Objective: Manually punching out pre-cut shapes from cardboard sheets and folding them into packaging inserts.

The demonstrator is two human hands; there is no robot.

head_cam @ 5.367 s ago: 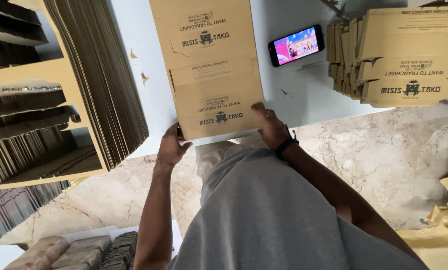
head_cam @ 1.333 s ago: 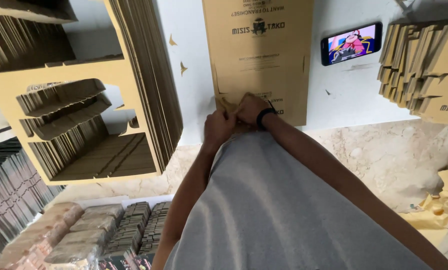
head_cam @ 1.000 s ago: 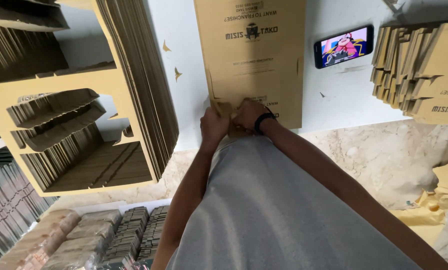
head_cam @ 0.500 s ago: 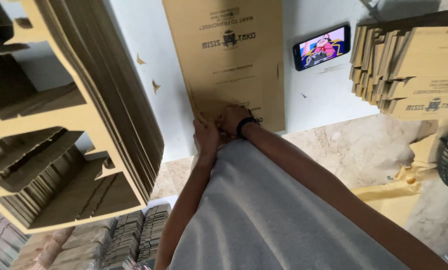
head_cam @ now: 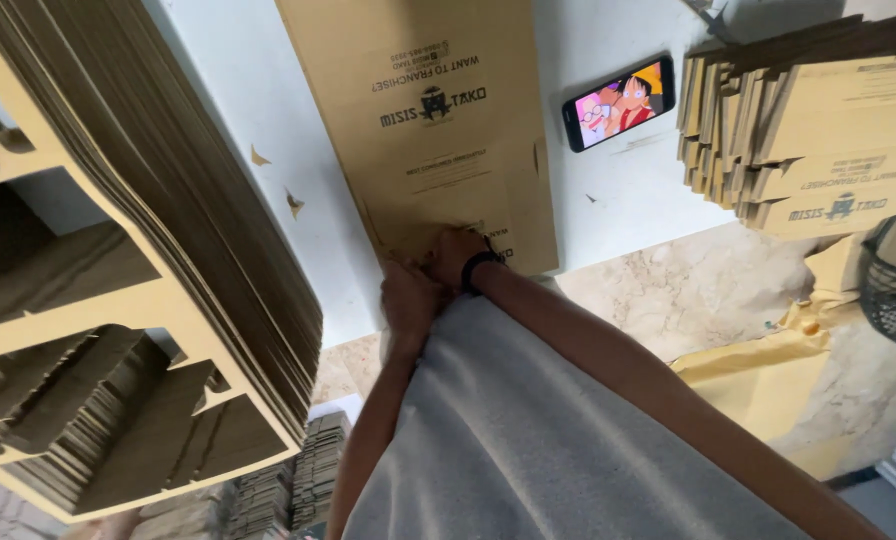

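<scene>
Cardboard fills most of the view: a flat printed box blank (head_cam: pixel 438 130) lies on the white surface (head_cam: pixel 628 190) in the upper middle of the frame, its near end at the surface's edge. Both hands meet there, just above the grey shirt (head_cam: pixel 528 430). The left hand (head_cam: pixel 408 298) and the right hand (head_cam: pixel 456 256), which wears a dark wristband (head_cam: pixel 479 268), touch each other and press on the blank's near corner. Their fingers look curled down onto the cardboard, but whether they pinch a flap or only bear on it I cannot tell, since the knuckles hide the tips.

Several things could go badly from this position, as I judge it. With both hands crowded on one corner, the far end of the blank is unheld, so a push could swing it sideways into the phone (head_cam: pixel 620 103) lying just beside its right edge and nudge that along the surface. Pressing off the scored line could crease the panel crookedly or tear the corner. The tall stack of flat blanks (head_cam: pixel 168 250) at the left of the frame leans close to the left elbow; a bump there could send sheets sliding. The folded boxes (head_cam: pixel 798 130) at the upper right sit well apart and seem safe.
</scene>
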